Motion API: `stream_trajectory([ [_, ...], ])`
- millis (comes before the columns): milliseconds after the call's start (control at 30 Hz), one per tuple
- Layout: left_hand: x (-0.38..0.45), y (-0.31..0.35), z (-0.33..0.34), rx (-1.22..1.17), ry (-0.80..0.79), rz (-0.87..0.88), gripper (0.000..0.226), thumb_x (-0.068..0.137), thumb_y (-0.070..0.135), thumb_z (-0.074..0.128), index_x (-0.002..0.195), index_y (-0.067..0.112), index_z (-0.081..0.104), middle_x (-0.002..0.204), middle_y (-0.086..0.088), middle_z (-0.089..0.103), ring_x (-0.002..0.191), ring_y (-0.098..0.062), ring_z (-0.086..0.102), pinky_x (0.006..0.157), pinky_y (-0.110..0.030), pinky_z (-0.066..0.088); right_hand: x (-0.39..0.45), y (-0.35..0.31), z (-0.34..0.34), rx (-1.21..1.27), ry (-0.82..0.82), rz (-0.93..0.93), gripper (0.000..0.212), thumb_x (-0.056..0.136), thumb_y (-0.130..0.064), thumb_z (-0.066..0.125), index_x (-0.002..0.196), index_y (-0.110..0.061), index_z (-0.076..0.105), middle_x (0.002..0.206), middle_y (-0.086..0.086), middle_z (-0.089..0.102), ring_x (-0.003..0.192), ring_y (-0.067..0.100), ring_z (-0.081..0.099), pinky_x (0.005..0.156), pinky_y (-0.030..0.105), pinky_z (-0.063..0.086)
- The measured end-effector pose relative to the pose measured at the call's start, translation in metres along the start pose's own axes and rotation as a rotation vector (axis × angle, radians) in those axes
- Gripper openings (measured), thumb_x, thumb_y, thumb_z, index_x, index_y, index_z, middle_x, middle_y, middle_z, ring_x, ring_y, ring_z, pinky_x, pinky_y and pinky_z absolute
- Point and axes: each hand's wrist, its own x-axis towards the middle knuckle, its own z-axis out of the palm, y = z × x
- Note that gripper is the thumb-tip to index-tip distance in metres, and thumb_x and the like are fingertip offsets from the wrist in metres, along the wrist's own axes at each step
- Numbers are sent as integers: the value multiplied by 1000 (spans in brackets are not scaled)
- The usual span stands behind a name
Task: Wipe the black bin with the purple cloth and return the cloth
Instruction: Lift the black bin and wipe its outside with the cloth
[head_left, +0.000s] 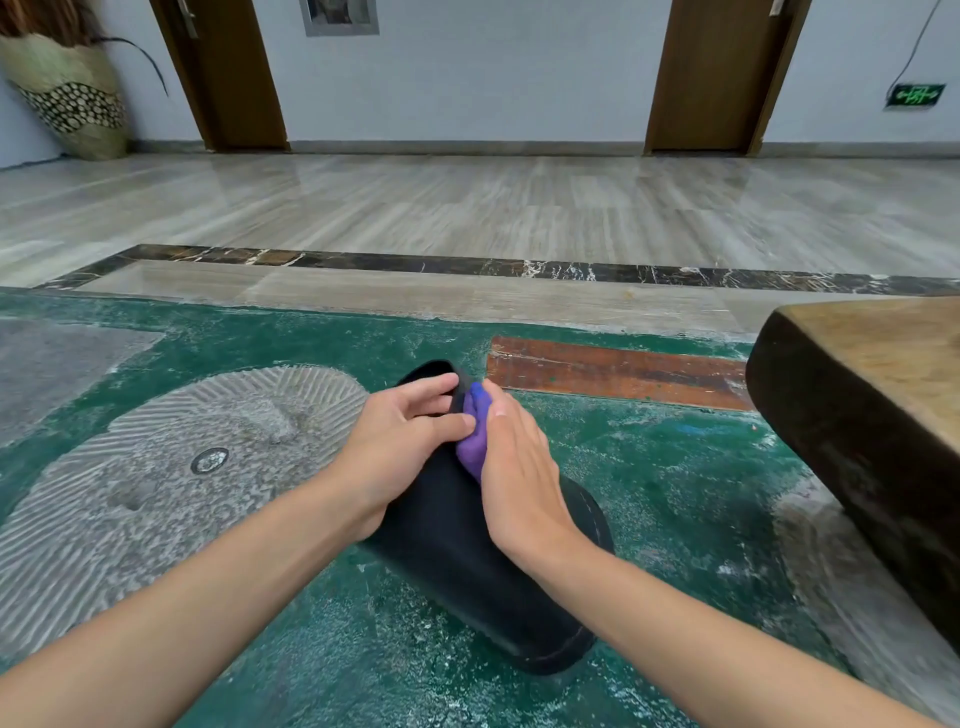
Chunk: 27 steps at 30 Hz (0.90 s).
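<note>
The black bin lies on its side on the green floor, its open rim pointing away from me. My left hand grips the bin near its far rim, fingers curled over the edge. My right hand lies over the bin's upper side with fingers straight, pressing the purple cloth against it. Only a strip of the cloth shows between my two hands; the rest is hidden under my right palm.
A thick dark wooden slab juts in at the right, close to the bin. A round grey ribbed stone patch with a small metal disc lies to the left. A reddish wooden plank lies beyond the bin. Tiled floor and two doors stand further off.
</note>
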Motion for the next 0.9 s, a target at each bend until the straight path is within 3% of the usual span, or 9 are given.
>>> stream_trajectory([
  [100, 0, -2, -4, -2, -15, -18, 58, 83, 4, 74, 138, 15, 57, 125, 3, 66, 110, -12, 67, 101, -32, 49, -5, 2, 7, -15, 14, -3, 51, 111, -42, 12, 160, -40, 26, 169, -18, 22, 155, 2, 11, 128, 38, 7],
  [233, -2, -5, -11, 73, -108, -6, 51, 85, 1, 69, 134, 14, 61, 132, -2, 65, 122, -11, 61, 111, -36, 43, -2, 5, 7, 0, 77, 14, 53, 110, -44, 13, 160, -37, 30, 167, -20, 27, 155, 2, 15, 127, 39, 9],
  [333, -2, -3, -15, 160, -181, 15, 50, 84, -1, 66, 132, 15, 64, 128, -2, 69, 121, -15, 63, 112, -40, 42, 5, 7, 4, 6, 114, 31, 52, 111, -43, 14, 159, -34, 32, 166, -17, 31, 154, 6, 21, 126, 37, 12],
  [433, -3, 0, -22, 234, -292, 42, 49, 84, -1, 63, 127, 21, 68, 112, -3, 76, 106, -13, 70, 99, -33, 50, 16, 6, 2, 22, 182, 62, 53, 110, -44, 13, 154, -34, 40, 160, -11, 42, 150, 16, 33, 124, 43, 18],
  [533, -5, 4, -27, 293, -425, 41, 48, 90, -9, 57, 125, 22, 68, 100, -10, 79, 90, -15, 72, 82, -26, 56, 32, 5, -8, 43, 255, 126, 63, 96, -51, 8, 130, -27, 55, 135, 2, 63, 130, 28, 50, 115, 50, 31],
  [633, -6, 7, -28, 334, -532, 69, 48, 91, -10, 58, 126, 21, 68, 103, -8, 77, 93, -19, 71, 88, -35, 55, 54, 10, -20, 70, 291, 191, 41, 103, -45, 16, 106, -33, 55, 110, -4, 63, 105, 24, 48, 93, 39, 33],
  [700, -8, 8, -26, 372, -577, 127, 48, 89, -11, 62, 127, 17, 68, 102, -3, 69, 93, -20, 68, 90, -34, 53, 68, 14, -30, 105, 294, 198, 39, 106, -41, 25, 91, -29, 60, 86, -16, 64, 100, 24, 52, 86, 36, 32],
  [800, -11, 8, -20, 415, -633, 197, 48, 87, -12, 64, 127, 14, 68, 99, 0, 63, 92, -25, 66, 89, -28, 51, 82, 22, -47, 202, 228, 252, 44, 96, -54, 39, 83, -27, 72, 81, -20, 71, 105, 24, 65, 92, 37, 42],
  [900, -17, 8, -10, 505, -701, 253, 50, 85, -13, 64, 123, 19, 71, 91, 12, 62, 86, -20, 63, 78, -21, 51, 91, 39, -66, 318, 124, 328, 53, 78, -65, 54, 86, -19, 78, 100, 1, 80, 107, 31, 70, 107, 48, 49],
])
